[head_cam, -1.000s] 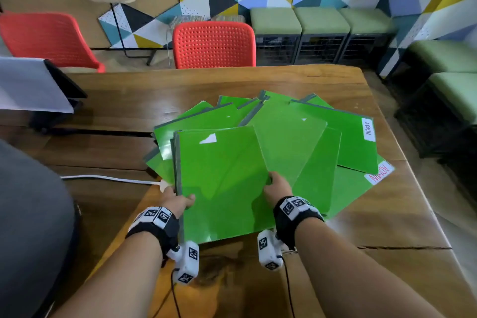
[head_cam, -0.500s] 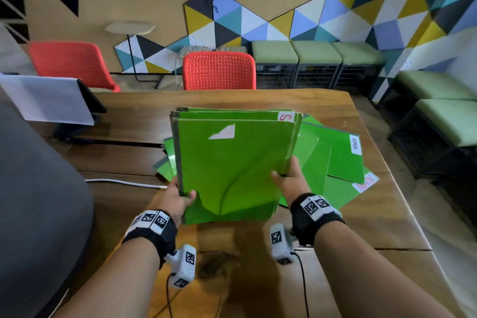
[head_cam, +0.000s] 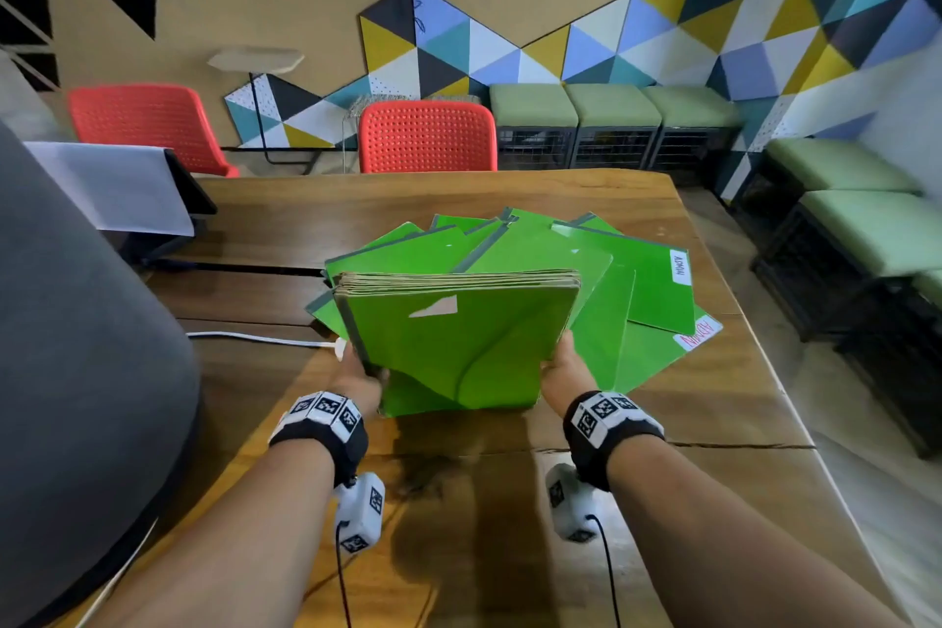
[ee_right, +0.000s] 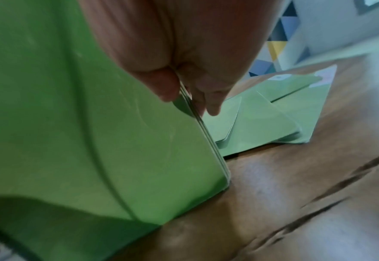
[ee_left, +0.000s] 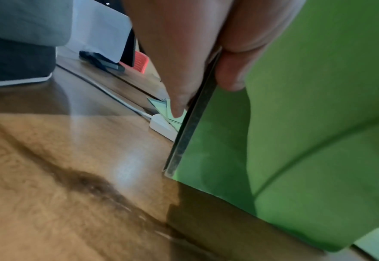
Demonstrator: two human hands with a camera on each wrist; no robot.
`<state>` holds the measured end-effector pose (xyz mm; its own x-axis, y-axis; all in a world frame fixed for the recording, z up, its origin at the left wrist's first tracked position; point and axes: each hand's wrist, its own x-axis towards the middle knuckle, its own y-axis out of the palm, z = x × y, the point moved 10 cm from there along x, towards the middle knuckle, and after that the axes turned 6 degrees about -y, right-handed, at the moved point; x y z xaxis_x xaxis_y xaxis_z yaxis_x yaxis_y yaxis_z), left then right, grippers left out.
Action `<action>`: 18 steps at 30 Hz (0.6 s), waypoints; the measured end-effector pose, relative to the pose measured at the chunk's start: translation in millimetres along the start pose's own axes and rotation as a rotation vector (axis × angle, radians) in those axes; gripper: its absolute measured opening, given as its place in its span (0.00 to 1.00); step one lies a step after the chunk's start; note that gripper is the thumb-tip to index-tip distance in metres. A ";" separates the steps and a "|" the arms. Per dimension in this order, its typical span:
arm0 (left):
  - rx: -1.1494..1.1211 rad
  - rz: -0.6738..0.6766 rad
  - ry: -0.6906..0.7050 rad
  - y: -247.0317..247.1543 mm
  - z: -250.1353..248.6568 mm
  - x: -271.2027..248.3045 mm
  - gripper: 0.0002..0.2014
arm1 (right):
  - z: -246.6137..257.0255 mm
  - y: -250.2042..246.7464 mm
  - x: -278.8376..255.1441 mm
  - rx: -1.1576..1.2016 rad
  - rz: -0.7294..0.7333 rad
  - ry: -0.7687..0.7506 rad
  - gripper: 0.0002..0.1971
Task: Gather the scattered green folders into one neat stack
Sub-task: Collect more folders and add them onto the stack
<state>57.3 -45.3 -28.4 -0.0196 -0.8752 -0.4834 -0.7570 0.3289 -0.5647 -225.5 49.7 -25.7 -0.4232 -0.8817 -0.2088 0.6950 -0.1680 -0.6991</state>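
Note:
A bundle of green folders stands tilted on its lower edge on the wooden table. My left hand grips its left, dark-spined edge, thumb on the front face. My right hand grips the right edge, thumb in front and fingers behind. Behind and to the right, several more green folders lie fanned flat on the table, two with white labels. In the right wrist view these loose folders lie just past the bundle's corner.
A white cable with a plug runs across the table toward the bundle's left side. A dark stand with a white sheet sits at the left. Red chairs and green stools stand beyond the table. A grey mass fills the left.
The top folders were lifted off the flat fan and raised upright into a bundle; now it is tipped with its top edge away from me, bottom edge on the table.

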 end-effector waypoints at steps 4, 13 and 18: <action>0.263 -0.077 0.013 -15.1 10.9 5.8 0.24 | 1.1 -2.1 -5.8 -0.120 0.014 -0.027 0.21; 0.974 0.246 -0.197 29.3 182.9 61.7 0.51 | -77.0 107.0 -40.8 -0.313 0.561 0.226 0.11; 1.121 0.277 -0.253 12.1 194.9 16.3 0.47 | -98.5 156.1 -43.9 -0.418 0.680 0.241 0.19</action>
<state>175.1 13.5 -173.5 0.1321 -0.6712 -0.7294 0.2513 0.7345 -0.6303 -155.7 105.6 -193.1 -0.1352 -0.6055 -0.7843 0.5905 0.5864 -0.5545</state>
